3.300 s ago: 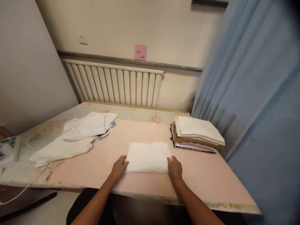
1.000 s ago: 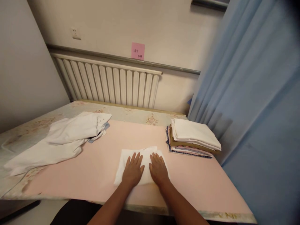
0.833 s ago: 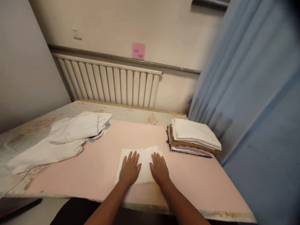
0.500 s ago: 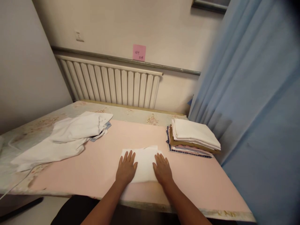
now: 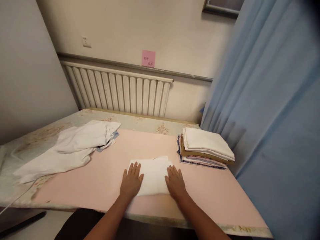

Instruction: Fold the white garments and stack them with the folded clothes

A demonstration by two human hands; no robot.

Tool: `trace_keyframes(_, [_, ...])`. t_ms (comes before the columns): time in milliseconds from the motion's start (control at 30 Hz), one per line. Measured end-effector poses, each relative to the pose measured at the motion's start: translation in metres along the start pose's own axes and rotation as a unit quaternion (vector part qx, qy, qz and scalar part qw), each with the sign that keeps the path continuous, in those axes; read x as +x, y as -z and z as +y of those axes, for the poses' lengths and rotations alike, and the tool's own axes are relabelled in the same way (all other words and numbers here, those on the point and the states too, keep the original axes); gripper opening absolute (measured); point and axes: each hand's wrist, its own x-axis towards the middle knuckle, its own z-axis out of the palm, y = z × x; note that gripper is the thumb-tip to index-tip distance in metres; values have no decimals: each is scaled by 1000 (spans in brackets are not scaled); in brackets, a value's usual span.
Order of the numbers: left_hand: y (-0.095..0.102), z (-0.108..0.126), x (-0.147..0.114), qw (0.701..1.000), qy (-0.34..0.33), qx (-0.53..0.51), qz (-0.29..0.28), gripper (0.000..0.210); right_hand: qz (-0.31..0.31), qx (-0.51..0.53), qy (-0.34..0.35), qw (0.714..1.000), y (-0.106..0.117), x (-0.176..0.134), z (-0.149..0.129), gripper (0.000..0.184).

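Observation:
A folded white cloth (image 5: 153,176) lies flat on the pink table cover (image 5: 105,186), close to the front edge. My left hand (image 5: 131,180) rests palm down on the cloth's left side, fingers stretched out. On the opposite side, my right hand (image 5: 175,181) lies flat over the right edge, its fingers extended too. The middle of the cloth shows between the two hands; its side edges are partly hidden beneath them.
A stack of folded cloths (image 5: 207,145) sits at the right, beside a blue curtain (image 5: 270,116). Crumpled white fabric (image 5: 75,143) is heaped at the left. Behind the table, a radiator (image 5: 120,88) runs along the wall. A thin cable (image 5: 20,195) hangs at the left front.
My hands have moved slightly apart, the left one leftward and the right one rightward, toward the cloth's sides. The cloth itself looks much the same.

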Motion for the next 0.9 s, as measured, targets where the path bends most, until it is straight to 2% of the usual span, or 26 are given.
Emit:
trace_keyframes(100, [0, 0, -1, 1000, -3, -2, 12, 54, 0, 8, 25, 1000, 4, 9, -11, 43])
trace_keyframes(267, [0, -1, 0, 1000, -1, -8, 6, 54, 8, 59, 125, 990, -3, 15, -35, 47])
trace_keyframes(367, [0, -1, 0, 1000, 1, -4, -1, 54, 26, 69, 144, 987, -6, 14, -39, 47])
trace_keyframes(467, [1, 0, 0, 1000, 0, 3, 0, 54, 33, 68, 135, 988, -6, 12, -32, 46])
trace_keyframes(667, [3, 0, 0, 1000, -3, 14, -4, 55, 48, 52, 72, 995, -8, 10, -15, 45])
trace_keyframes(900, [5, 3, 6, 1000, 12, 14, -18, 53, 65, 55, 46, 995, -14, 7, -13, 46])
